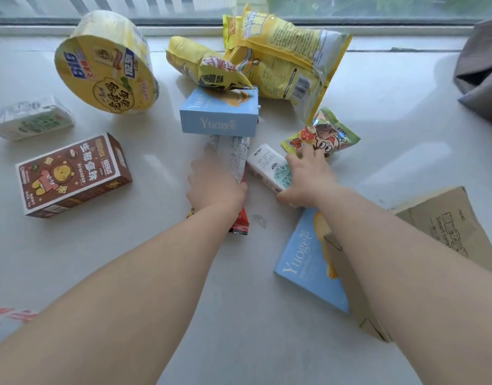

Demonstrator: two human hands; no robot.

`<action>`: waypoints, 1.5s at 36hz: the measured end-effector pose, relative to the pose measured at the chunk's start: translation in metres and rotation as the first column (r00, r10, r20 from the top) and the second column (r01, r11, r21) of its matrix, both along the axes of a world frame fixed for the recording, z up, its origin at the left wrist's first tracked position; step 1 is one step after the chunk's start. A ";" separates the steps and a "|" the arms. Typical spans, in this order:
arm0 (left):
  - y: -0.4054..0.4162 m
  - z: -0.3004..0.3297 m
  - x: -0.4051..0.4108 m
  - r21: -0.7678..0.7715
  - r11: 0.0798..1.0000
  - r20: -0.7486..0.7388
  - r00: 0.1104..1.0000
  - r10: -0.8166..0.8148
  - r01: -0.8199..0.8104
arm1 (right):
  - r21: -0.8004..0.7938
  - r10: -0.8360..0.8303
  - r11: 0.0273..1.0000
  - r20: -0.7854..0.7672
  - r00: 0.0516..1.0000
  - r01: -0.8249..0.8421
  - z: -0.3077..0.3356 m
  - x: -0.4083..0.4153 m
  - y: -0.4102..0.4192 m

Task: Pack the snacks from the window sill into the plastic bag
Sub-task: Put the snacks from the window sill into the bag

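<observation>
Snacks lie scattered on the white window sill (pixel 128 259). My left hand (pixel 214 184) closes around a long silver and red packet (pixel 236 159) that runs under my palm, just in front of a blue Yuogee box (pixel 219 115). My right hand (pixel 308 179) grips a small white carton (pixel 265 163), and its fingertips touch a green snack packet (pixel 325 134). A yellow noodle bowl (pixel 105 65), a brown biscuit box (pixel 72 176), a white and green carton (pixel 30 118) and yellow chip bags (pixel 289 59) lie around. White plastic with red print (pixel 8 318) shows at the lower left edge.
A second blue Yuogee box (pixel 306 265) lies flat under my right forearm, beside a brown cardboard box (pixel 447 226). Grey cloth (pixel 481 68) hangs at the right edge. The window frame (pixel 72 26) runs along the back of the sill.
</observation>
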State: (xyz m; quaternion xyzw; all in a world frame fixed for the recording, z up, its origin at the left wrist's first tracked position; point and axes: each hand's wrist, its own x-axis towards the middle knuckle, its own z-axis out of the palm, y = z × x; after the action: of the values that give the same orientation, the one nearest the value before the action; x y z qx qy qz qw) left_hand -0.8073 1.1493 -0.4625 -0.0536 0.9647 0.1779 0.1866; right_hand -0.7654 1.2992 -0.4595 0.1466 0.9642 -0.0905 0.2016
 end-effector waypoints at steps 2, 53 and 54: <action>0.000 0.002 -0.001 -0.016 1.000 0.024 1.000 0.004 -0.004 | 0.112 0.057 0.992 -0.035 0.998 -0.053 0.006 0.000 0.002; -0.072 0.148 0.118 0.364 0.912 0.199 0.973 0.119 -0.186 | -0.214 -0.501 0.860 -0.188 0.845 0.463 0.129 0.142 -0.116; -0.077 0.155 0.125 0.381 0.906 0.187 0.975 0.117 -0.182 | -0.242 -0.520 0.847 -0.197 0.831 0.473 0.137 0.148 -0.122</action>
State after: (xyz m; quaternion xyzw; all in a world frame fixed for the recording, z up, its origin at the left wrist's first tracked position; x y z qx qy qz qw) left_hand -0.6825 1.0723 -0.3078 -0.1028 0.8836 0.3783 0.2559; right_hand -0.6177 1.1773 -0.3224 0.3606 0.8978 -0.2462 0.0578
